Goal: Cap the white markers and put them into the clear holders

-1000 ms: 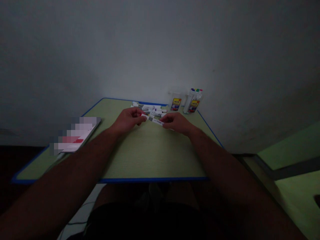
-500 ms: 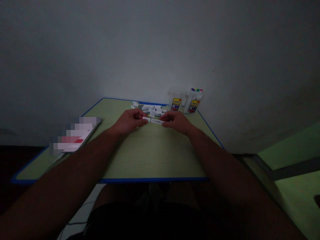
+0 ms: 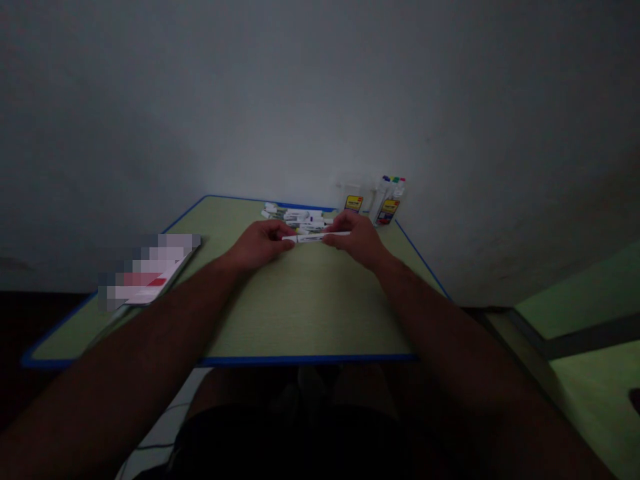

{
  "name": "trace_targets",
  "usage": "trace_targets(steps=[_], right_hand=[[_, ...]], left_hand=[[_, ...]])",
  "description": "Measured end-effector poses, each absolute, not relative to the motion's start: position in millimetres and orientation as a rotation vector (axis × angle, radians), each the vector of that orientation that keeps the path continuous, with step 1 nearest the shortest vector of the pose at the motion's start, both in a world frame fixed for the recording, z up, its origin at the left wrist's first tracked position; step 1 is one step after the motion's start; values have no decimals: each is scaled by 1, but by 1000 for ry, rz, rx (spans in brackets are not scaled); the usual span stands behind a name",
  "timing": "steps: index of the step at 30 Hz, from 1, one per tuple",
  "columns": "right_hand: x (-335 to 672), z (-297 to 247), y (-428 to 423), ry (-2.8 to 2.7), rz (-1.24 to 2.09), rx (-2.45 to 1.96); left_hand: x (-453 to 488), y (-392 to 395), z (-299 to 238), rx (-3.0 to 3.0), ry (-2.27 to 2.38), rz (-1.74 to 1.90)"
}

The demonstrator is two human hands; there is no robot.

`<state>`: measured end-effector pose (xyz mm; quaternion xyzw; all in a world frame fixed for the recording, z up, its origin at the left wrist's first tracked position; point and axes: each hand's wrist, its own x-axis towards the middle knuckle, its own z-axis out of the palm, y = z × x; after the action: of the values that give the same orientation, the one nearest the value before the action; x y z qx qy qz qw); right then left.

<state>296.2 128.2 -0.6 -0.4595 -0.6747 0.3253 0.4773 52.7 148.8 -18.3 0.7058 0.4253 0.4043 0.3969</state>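
A white marker (image 3: 312, 237) lies level between my two hands, above the table. My left hand (image 3: 260, 244) is closed, pinching its left end between thumb and fingers. Around the right part of the marker, my right hand (image 3: 356, 239) closes with thumb and fingertips. Just behind the hands, several loose white markers (image 3: 300, 217) lie in a pile on the table. Behind my right hand stands a clear plastic case (image 3: 354, 202) with a yellow label, its lower part hidden by the hand.
A second clear case (image 3: 387, 208) holding several colour-tipped markers stands at the back right, near the wall (image 3: 320, 100). On the left of the blue-edged table (image 3: 310, 313) lies a flat pale object (image 3: 163, 270), partly blurred out.
My right hand has risen slightly, and the marker's right end has tilted up to nearly level. My left hand has hardly moved.
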Motion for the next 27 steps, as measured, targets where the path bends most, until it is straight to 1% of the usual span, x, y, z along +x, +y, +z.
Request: trace_targets(steps=[5,16,19,24,27], right_hand=[[292,5,122,-1616,915,-1011],[289,6,119,-1613,941,-1036],[293,5,123,-1611,856,-1106],[303,0,133,-1714,531,-1293],[305,-6,138,-1794,475,-1352]], left_hand=[[53,148,-18,1778,1079,1003],[54,147,-16,1850,1123,1021],[53,148,-16,1860,1176,1053],[54,149,-15,1857,1162,1164],[57,147,-13,1818,1095,1212]])
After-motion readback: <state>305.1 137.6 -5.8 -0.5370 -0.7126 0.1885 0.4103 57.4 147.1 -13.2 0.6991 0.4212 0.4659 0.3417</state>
